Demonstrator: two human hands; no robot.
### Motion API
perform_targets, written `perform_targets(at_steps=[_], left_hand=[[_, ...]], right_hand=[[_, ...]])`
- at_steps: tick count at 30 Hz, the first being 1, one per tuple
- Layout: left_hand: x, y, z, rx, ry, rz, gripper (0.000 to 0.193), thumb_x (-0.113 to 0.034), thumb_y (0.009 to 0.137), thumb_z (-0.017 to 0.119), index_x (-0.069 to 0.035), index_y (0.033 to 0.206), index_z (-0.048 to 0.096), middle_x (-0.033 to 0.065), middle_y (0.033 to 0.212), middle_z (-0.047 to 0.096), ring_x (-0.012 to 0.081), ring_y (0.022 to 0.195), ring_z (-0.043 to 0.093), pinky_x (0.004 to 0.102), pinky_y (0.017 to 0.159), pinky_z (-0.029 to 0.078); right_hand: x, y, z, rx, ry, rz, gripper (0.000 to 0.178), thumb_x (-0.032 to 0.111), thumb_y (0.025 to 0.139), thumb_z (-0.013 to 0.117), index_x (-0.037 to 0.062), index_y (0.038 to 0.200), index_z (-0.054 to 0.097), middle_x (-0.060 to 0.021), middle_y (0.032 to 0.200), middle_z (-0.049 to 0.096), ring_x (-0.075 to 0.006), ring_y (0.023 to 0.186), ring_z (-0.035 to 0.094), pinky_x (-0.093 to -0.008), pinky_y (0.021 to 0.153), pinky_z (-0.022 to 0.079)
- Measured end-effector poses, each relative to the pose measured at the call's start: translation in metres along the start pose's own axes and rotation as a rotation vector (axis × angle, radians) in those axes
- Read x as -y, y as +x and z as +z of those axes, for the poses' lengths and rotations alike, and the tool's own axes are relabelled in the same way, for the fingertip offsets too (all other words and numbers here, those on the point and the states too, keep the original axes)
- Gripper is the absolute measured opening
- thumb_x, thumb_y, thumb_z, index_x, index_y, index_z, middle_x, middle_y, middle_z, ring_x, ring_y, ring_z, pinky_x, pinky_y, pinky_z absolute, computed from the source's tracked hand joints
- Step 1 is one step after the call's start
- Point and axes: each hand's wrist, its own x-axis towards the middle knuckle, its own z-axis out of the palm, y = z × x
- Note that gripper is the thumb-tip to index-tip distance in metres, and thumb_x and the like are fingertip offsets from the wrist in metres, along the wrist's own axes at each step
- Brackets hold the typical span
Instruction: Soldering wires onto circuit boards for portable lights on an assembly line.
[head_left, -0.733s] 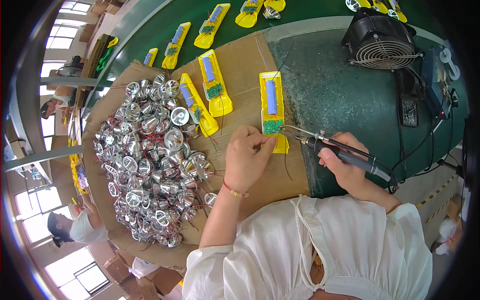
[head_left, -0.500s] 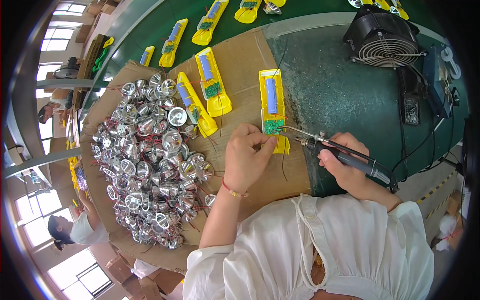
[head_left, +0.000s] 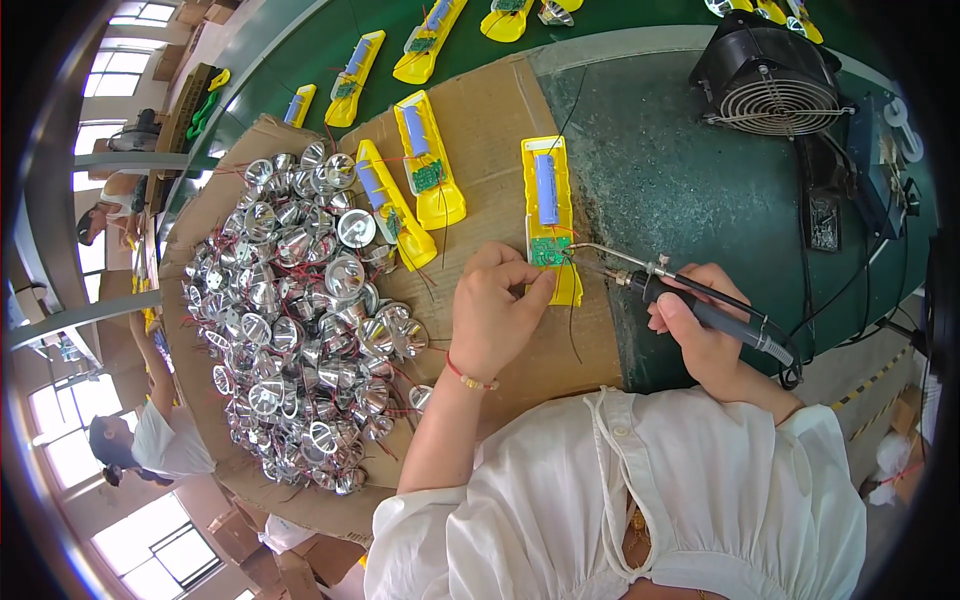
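A yellow plastic housing lies lengthwise before me on the cardboard, with a blue cylindrical battery and a small green circuit board in it. My left hand is at the board's lower left edge, thumb and forefinger pinched; what they grip is hidden. In my right hand is a soldering iron with a thin curved metal tube fixed along it. The tube's end reaches the board's right edge, and the iron's tip is close beside it. A dark thin wire hangs below the board.
A heap of shiny reflector cups with red wires covers the cardboard on the left. Two more yellow housings lie beside it. Others sit along the green surface behind. A black fan stands far right. Two people are at the left.
My right hand and the soldering iron have shifted slightly right, with the tip a little higher at the board. Housings at the back have slid slightly right. A person at left has stretched out an arm.
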Motion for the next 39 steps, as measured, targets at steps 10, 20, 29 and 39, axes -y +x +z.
perform_targets(at_steps=[10, 20, 29, 39], left_hand=[[0.000, -0.013, -0.006, -0.060, -0.036, 0.008, 0.013, -0.011, 0.072, 0.070, 0.000, 0.076, 0.066, 0.0100, 0.078, 0.058, 0.0187, 0.059, 0.057, 0.0278, 0.054, 0.045], [0.011, -0.026, -0.004, -0.140, -0.411, -0.051, 0.014, -0.006, 0.075, 0.069, 0.001, 0.086, 0.064, 0.0089, 0.087, 0.061, 0.0131, 0.070, 0.059, 0.0233, 0.061, 0.048], [0.006, -0.019, 0.005, -0.180, -0.263, -0.047, 0.009, -0.005, 0.076, 0.067, 0.003, 0.080, 0.064, 0.0089, 0.086, 0.060, 0.0131, 0.066, 0.057, 0.0231, 0.058, 0.046], [0.006, -0.008, 0.007, -0.160, -0.247, -0.190, 0.012, -0.010, 0.075, 0.067, 0.002, 0.076, 0.063, 0.0085, 0.078, 0.061, 0.0140, 0.064, 0.057, 0.0259, 0.058, 0.046]], right_hand=[[-0.002, 0.001, -0.003, 0.016, 0.047, 0.024, 0.016, 0.008, 0.081, 0.063, -0.0015, 0.087, 0.052, -0.0088, 0.073, 0.062, -0.0109, 0.061, 0.060, -0.0228, 0.054, 0.049], [0.001, 0.002, -0.003, 0.022, 0.091, 0.057, 0.016, 0.008, 0.081, 0.063, -0.0019, 0.087, 0.053, -0.0086, 0.074, 0.061, -0.0108, 0.062, 0.060, -0.0228, 0.054, 0.049], [-0.005, 0.003, 0.002, 0.036, 0.020, -0.039, 0.014, 0.006, 0.080, 0.062, -0.0023, 0.088, 0.054, -0.0083, 0.073, 0.062, -0.0107, 0.061, 0.060, -0.0227, 0.052, 0.048], [-0.012, 0.010, 0.014, -0.016, 0.112, 0.029, 0.014, 0.005, 0.079, 0.063, -0.0025, 0.087, 0.055, -0.0081, 0.071, 0.062, -0.0099, 0.059, 0.059, -0.0217, 0.050, 0.048]])
